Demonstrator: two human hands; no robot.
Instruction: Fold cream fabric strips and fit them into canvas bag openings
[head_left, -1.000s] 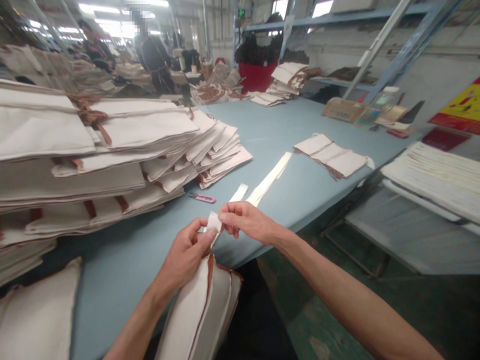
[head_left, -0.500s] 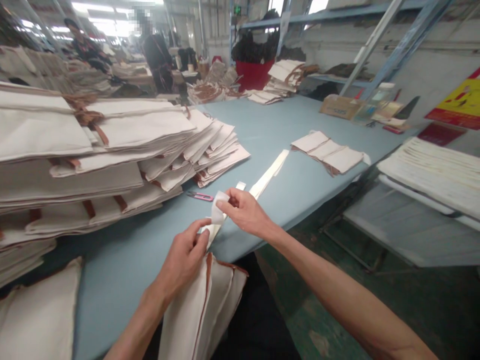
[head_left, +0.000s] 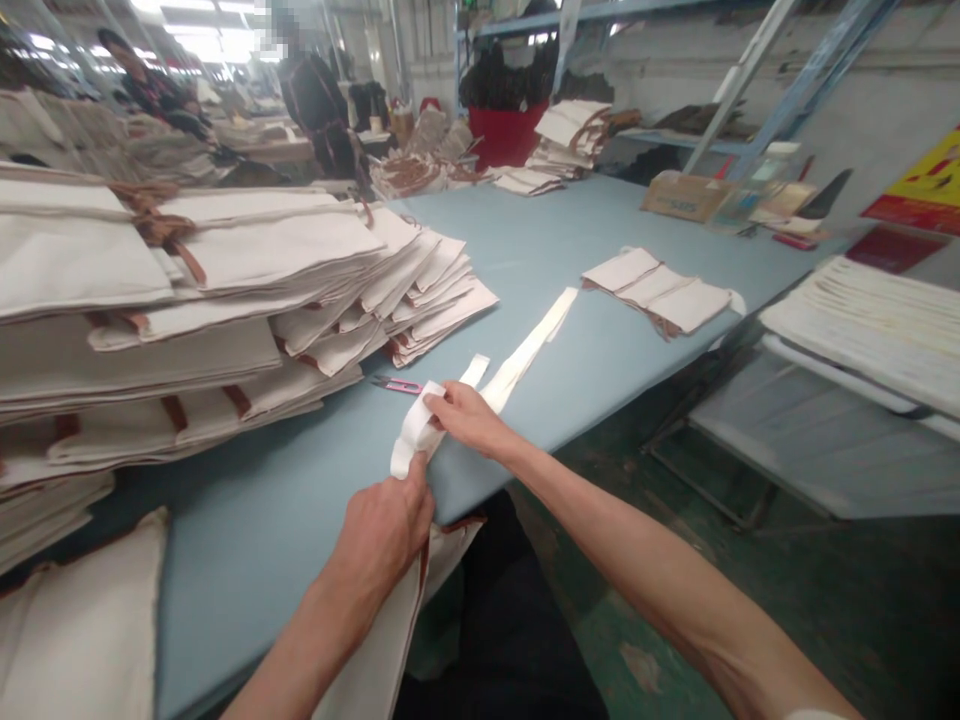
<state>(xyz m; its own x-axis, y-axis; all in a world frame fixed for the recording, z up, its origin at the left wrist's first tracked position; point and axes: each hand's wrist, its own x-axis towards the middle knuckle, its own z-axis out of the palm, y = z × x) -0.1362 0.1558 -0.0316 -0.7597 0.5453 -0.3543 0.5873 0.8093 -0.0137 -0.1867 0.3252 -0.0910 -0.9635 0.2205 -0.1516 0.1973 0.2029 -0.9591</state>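
Note:
My left hand (head_left: 386,535) is closed, pinching the near end of a white fabric strip (head_left: 411,440) and pressing a cream canvas bag with brown trim (head_left: 390,640) that hangs over the table's front edge. My right hand (head_left: 466,418) is closed on the same strip a little farther out, near the pink thread snips (head_left: 397,384). A long white strap (head_left: 529,350) lies flat on the blue table (head_left: 525,240) just beyond my right hand.
Tall stacks of cream canvas bags (head_left: 187,290) fill the left side. A small pile of folded pieces (head_left: 660,290) lies right of centre, a cardboard box (head_left: 679,195) beyond. A rack of white material (head_left: 870,330) stands right. People work in the back left.
My right hand moved forward and down toward the table, drawing the white strip out. My left hand dropped and the bag slid lower over the edge.

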